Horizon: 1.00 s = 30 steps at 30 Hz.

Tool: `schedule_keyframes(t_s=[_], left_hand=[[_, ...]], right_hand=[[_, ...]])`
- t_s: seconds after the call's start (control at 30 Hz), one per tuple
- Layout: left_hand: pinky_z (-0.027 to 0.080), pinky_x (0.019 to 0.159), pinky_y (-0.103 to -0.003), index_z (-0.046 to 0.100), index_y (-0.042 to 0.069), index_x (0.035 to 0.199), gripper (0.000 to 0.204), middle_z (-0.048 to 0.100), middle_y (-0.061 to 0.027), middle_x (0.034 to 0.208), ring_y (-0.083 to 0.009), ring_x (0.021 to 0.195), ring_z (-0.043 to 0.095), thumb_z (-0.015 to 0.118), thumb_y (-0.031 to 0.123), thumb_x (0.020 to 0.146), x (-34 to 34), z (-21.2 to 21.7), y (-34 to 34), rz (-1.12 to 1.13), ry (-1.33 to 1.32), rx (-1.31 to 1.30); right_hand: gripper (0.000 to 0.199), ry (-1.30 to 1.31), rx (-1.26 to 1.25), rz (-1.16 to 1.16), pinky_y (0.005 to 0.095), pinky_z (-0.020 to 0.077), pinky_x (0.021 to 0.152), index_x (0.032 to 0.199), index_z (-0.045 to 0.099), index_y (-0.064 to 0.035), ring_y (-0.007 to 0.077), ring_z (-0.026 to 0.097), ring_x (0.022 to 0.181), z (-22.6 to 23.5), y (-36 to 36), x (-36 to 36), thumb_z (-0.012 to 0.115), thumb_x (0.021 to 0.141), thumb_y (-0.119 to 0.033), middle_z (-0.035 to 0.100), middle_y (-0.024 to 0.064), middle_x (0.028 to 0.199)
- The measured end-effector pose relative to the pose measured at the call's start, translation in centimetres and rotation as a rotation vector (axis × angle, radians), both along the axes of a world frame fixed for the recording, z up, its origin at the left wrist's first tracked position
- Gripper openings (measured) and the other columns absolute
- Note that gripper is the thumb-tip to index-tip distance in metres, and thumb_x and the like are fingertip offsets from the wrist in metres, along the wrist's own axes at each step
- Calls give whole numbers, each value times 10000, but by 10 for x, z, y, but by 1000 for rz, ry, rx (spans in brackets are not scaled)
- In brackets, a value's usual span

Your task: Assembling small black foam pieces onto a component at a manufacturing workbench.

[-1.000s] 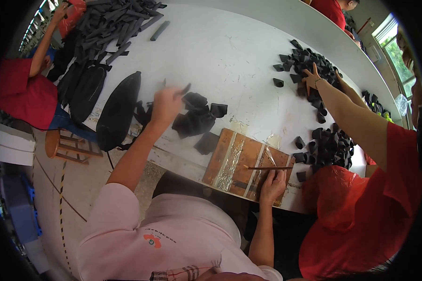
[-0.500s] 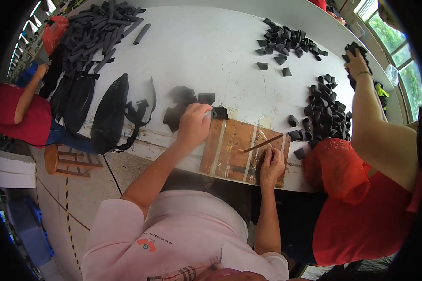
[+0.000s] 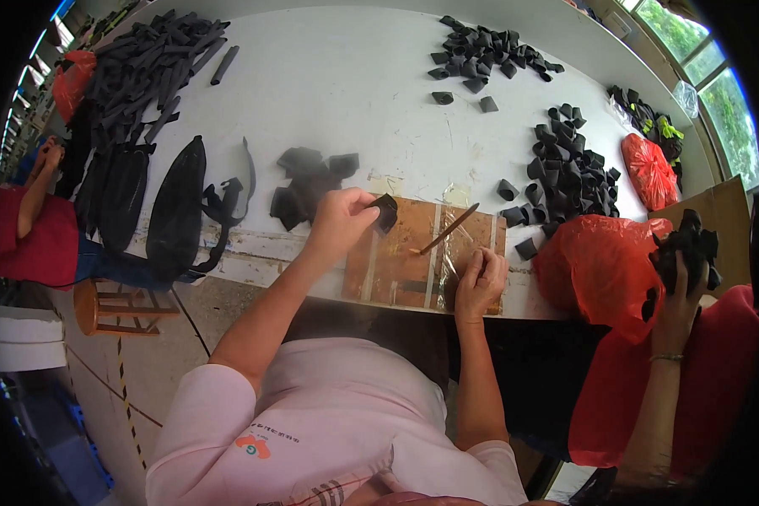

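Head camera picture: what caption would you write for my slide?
Left hand holds a black piece; right hand holds a brush over brown board.

1. The left hand [image 3: 339, 221] pinches a small black piece [image 3: 385, 212] over a brown board [image 3: 396, 261] on the white counter [image 3: 346, 93].
2. The right hand [image 3: 479, 282] holds a thin brush [image 3: 444, 230] slanting above the board.
3. A pile of black pieces [image 3: 565, 173] lies to the right.

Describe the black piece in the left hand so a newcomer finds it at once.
Start at the brown taped board on the white table's near edge. At the board's upper left corner, the left hand pinches a small black piece. Unlike the loose black pieces heaped just behind it, this one is held in fingers.
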State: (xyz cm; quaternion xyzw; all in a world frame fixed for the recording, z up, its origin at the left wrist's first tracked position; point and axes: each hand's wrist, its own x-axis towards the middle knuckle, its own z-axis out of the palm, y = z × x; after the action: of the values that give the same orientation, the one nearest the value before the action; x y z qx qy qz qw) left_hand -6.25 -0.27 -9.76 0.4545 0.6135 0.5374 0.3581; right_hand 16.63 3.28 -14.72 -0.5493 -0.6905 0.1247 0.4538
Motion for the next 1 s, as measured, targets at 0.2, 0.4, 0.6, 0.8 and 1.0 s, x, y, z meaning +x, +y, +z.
schedule_keyframes(t_s=[0.2,0.4,0.6,0.8,1.0], left_hand=[[402,510,-172,588,13,868,113,559,19,683,-22,566,481,568,113,819,40,48,-54,-371,-332,-334],[409,545,-179,545,16,957,189,567,-11,755,-58,620,510,564,152,827,70,51,-67,-226,-708,-270],[417,533,-185,556,17,909,178,583,-26,740,-75,605,535,585,159,806,77,47,-77,-285,-671,-304],[400,505,-161,576,10,827,97,576,-8,678,-44,556,510,601,94,787,76,36,-74,-266,-632,-313],[404,498,-247,581,3,751,60,566,-50,627,-94,554,522,599,55,729,82,29,-78,-133,-161,-97]], right_hand=[[153,892,-678,482,226,399,636,913,545,11,85,477,708,81,-67,-35,539,850,-128,531,26,797],[156,1232,-980,581,204,431,606,850,549,-18,71,532,657,67,-62,-15,506,878,-165,593,36,768],[149,1354,-1038,506,213,407,493,813,533,-36,109,518,555,74,-74,-12,484,880,-160,572,52,695],[130,1284,-1118,556,235,435,534,855,542,-15,111,530,608,67,-76,-8,534,855,-145,567,52,739],[135,336,-280,457,265,428,543,838,557,13,174,515,613,84,-84,-14,630,765,-73,521,84,756]])
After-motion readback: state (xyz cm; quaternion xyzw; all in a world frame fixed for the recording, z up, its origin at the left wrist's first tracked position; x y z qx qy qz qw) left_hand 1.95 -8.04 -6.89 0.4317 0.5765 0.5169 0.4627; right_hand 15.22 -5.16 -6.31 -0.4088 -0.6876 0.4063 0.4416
